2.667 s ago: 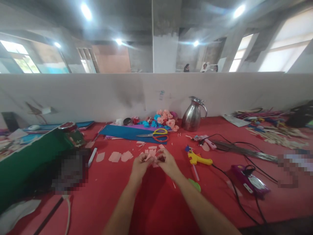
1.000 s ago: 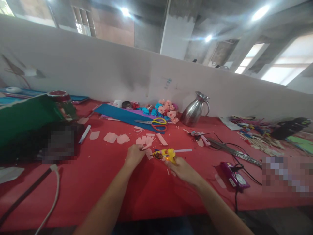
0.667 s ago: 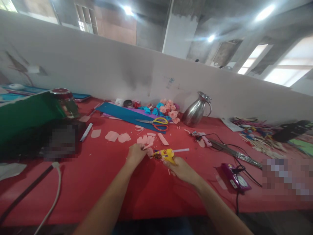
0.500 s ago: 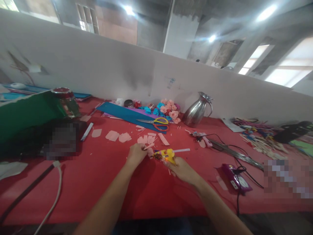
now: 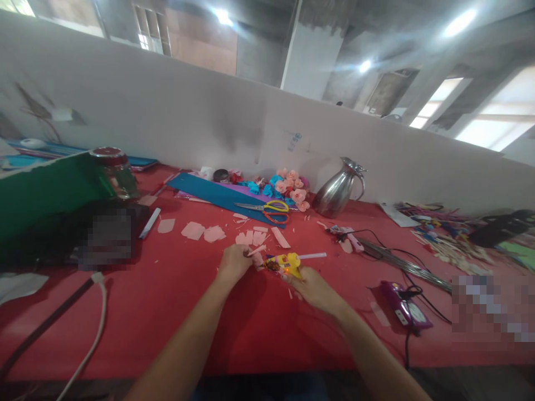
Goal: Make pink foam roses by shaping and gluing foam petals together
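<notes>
A yellow hot glue gun with a clear glue stick in its back lies in my right hand, fingers wrapped round its handle; a small orange light glows on it. Its nozzle points left at a pink paper flower. My left hand is closed in a pinch on that flower, and a pink strip sticks out above the fingers. Whether the nozzle touches the paper I cannot tell. Cut pink paper pieces lie just beyond my hands. Scissors with yellow and orange handles rest on blue paper.
Finished pink flowers and a steel jug stand at the back. On the right are a purple power strip with black cords, a bundle of wires and sticks. A glass jar and a green box occupy the left.
Both hands hold nearly the same pose, with the glue gun still at the flower. The whole view has shifted very slightly.
</notes>
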`<control>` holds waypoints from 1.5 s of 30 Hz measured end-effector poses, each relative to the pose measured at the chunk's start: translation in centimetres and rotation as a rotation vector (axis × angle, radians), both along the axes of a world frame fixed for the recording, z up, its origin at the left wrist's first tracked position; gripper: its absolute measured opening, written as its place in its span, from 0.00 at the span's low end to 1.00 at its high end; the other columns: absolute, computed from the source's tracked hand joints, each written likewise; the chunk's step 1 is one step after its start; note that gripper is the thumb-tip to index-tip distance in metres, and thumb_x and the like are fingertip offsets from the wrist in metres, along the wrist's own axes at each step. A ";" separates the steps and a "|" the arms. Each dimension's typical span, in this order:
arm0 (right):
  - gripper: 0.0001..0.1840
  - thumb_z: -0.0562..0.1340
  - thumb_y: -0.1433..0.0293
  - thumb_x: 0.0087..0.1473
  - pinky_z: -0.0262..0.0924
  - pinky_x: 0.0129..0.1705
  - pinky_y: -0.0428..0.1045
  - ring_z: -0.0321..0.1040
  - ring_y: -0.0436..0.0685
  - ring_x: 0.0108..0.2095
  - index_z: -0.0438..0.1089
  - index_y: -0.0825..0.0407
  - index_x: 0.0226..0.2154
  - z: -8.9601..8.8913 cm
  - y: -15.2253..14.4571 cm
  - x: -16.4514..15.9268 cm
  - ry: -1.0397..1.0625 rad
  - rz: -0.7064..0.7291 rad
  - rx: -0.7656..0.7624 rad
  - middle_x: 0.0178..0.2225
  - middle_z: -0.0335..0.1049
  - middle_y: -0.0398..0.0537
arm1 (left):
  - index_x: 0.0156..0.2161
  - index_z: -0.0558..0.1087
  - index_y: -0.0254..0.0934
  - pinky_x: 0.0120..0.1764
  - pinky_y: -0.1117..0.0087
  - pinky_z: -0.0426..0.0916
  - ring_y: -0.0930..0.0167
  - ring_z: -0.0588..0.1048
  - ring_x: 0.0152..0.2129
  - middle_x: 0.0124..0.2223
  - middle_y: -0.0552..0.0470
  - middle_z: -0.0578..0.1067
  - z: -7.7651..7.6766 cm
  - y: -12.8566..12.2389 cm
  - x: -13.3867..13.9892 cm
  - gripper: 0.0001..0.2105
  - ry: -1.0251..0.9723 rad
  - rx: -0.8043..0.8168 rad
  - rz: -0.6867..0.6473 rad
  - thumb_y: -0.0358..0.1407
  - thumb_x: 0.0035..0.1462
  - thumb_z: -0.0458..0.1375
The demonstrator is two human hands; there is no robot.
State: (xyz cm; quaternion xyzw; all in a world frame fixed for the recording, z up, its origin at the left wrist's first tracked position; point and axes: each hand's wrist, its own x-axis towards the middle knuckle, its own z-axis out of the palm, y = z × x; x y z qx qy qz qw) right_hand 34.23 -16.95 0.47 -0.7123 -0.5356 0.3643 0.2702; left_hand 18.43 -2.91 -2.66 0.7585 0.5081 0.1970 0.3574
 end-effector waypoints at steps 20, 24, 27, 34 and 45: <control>0.05 0.51 0.70 0.59 0.47 0.25 0.46 0.68 0.53 0.29 0.61 0.51 0.36 0.4 -2.2 1.5 -0.952 0.366 0.073 0.33 0.68 0.47 | 0.15 0.63 0.36 0.23 0.74 0.48 0.75 0.62 0.19 0.16 0.60 0.59 -0.4 0.2 0.0 0.11 0.005 0.058 0.008 0.34 0.41 0.60; 0.08 0.50 0.71 0.58 0.51 0.29 0.46 0.67 0.54 0.32 0.62 0.52 0.40 0.2 -1.9 5.3 -0.963 0.203 0.116 0.37 0.67 0.49 | 0.16 0.62 0.36 0.22 0.74 0.48 0.74 0.62 0.19 0.16 0.60 0.59 -0.8 0.3 -0.1 0.10 -0.086 -0.012 0.046 0.34 0.39 0.60; 0.13 0.51 0.74 0.56 0.54 0.36 0.48 0.65 0.57 0.39 0.62 0.54 0.44 -1.2 -1.4 8.6 -0.986 0.102 0.121 0.42 0.66 0.54 | 0.18 0.65 0.36 0.23 0.75 0.51 0.74 0.63 0.20 0.17 0.60 0.62 -1.0 0.3 -0.2 0.10 -0.322 -0.131 0.060 0.38 0.39 0.60; 0.29 0.53 0.82 0.45 0.47 0.51 0.58 0.55 0.63 0.51 0.63 0.53 0.52 -1.7 0.3 9.0 -0.961 -0.044 0.226 0.52 0.62 0.55 | 0.21 0.66 0.35 0.25 0.75 0.56 0.75 0.64 0.20 0.19 0.59 0.64 -0.7 0.3 -0.2 0.11 -0.605 -0.210 0.035 0.41 0.37 0.62; 0.09 0.59 0.67 0.47 0.52 0.37 0.48 0.65 0.56 0.39 0.74 0.49 0.31 1.4 9.2 -2.3 -0.376 0.120 0.186 0.34 0.74 0.45 | 0.38 0.69 0.36 0.24 0.75 0.59 0.73 0.68 0.20 0.23 0.57 0.71 -1.1 0.7 -0.1 0.21 -0.567 -0.089 0.024 0.42 0.37 0.64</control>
